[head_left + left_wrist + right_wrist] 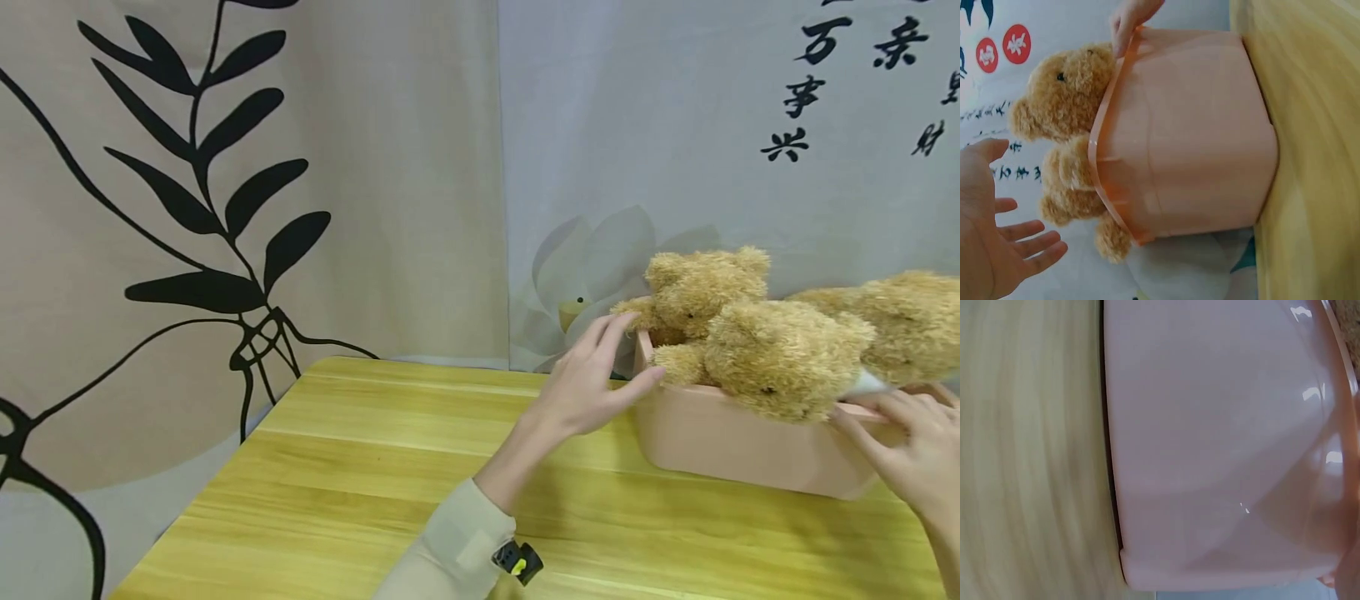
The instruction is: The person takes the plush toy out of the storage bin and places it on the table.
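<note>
A pink plastic storage bin (750, 437) stands on the wooden table at the right in the head view. Three tan, fluffy teddy bears poke out of it: a front bear (787, 358) leaning over the near rim, a back bear (705, 287) at the left, and another bear (911, 325) at the right. My left hand (581, 387) hovers by the bin's left end, fingers spread; the left wrist view shows this hand (997, 225) apart from bin and bears. At the right end, my right hand (911, 442) grips the bin's rim. The right wrist view is mostly the bin's side (1222, 437).
The wooden table (337, 467) stretches left and forward of the bin. Behind it hangs a cloth backdrop (412, 183) with black leaves and Chinese characters, close to the bin's far side. A black wrist strap device (517, 562) sits on my left sleeve.
</note>
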Tool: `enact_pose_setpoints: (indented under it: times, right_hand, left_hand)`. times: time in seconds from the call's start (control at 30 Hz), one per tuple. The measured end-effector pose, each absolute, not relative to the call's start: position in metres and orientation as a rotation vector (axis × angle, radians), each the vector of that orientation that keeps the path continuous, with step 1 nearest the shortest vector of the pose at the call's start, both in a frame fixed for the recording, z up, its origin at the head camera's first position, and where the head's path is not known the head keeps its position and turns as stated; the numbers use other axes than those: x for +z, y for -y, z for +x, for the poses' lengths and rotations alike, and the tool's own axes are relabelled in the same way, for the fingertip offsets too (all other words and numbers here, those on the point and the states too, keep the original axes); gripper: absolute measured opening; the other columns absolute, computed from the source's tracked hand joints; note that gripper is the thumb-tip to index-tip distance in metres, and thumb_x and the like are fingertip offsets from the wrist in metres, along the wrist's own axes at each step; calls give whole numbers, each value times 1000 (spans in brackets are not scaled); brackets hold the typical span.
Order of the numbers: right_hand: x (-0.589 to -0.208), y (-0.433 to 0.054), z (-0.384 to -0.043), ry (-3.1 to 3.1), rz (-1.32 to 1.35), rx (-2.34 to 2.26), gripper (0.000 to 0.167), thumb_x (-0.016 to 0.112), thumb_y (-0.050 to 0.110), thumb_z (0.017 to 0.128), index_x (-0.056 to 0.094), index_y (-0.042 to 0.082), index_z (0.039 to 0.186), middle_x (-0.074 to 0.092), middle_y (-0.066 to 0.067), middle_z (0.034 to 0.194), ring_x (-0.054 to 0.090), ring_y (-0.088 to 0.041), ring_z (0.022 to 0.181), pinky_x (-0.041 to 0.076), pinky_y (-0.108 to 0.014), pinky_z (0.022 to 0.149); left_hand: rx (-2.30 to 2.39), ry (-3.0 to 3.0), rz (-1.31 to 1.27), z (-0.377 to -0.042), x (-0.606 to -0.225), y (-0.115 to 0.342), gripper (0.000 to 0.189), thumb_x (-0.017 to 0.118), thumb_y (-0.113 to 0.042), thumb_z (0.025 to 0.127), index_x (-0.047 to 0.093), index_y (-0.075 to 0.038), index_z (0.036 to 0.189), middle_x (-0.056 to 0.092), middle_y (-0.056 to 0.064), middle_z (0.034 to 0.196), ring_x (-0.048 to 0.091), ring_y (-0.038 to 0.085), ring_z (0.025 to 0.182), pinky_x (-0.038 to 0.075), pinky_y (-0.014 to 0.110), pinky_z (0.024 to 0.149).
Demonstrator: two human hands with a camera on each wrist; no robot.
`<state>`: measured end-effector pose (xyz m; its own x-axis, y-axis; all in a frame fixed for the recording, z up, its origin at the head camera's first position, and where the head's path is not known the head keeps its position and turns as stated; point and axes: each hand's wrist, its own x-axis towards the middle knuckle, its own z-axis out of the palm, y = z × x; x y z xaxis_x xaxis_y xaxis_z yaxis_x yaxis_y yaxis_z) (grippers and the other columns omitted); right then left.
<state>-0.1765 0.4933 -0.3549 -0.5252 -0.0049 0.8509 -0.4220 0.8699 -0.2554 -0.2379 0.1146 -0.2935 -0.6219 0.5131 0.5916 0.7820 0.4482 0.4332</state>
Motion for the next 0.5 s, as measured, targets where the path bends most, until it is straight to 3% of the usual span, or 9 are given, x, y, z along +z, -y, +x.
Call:
enact_pose_setpoints:
  times: [0.1, 0.2, 0.33, 0.5]
  right_hand:
    - [-353, -488, -177, 2090, 303, 520, 49, 72, 47, 90, 71, -1, 87, 40, 54, 102, 31, 17, 102, 15, -43, 119]
    - [-351, -482, -178, 2109, 326, 556, 37, 77, 38, 89, 72, 2, 86, 43, 52, 102, 32, 14, 103, 6, -58, 116]
    - [-352, -473, -180, 2102, 376, 607, 20, 82, 22, 83, 73, 4, 86, 50, 48, 103, 35, 14, 107, 4, -61, 111]
    - [-354, -459, -185, 2085, 394, 598, 22, 81, 27, 85, 74, 6, 85, 48, 48, 105, 33, 11, 110, 5, -62, 111]
  left_hand:
    - [-977, 2300, -1120, -237, -287, -119, 71, 55, -52, 99, 30, -21, 158, 46, 3, 147, 52, 17, 127, 52, 37, 95]
    - [-965, 2296, -1123, -235, -280, -124, 73, 56, -53, 99, 30, -20, 158, 46, 3, 146, 55, 14, 118, 53, 35, 90]
    - [-944, 2325, -1123, -231, -272, -130, 75, 56, -56, 98, 28, -22, 159, 38, 5, 156, 55, 18, 122, 54, 40, 92]
    - [-900, 2320, -1141, -228, -264, -136, 77, 58, -56, 97, 28, -22, 159, 40, 5, 153, 51, 17, 127, 54, 37, 91]
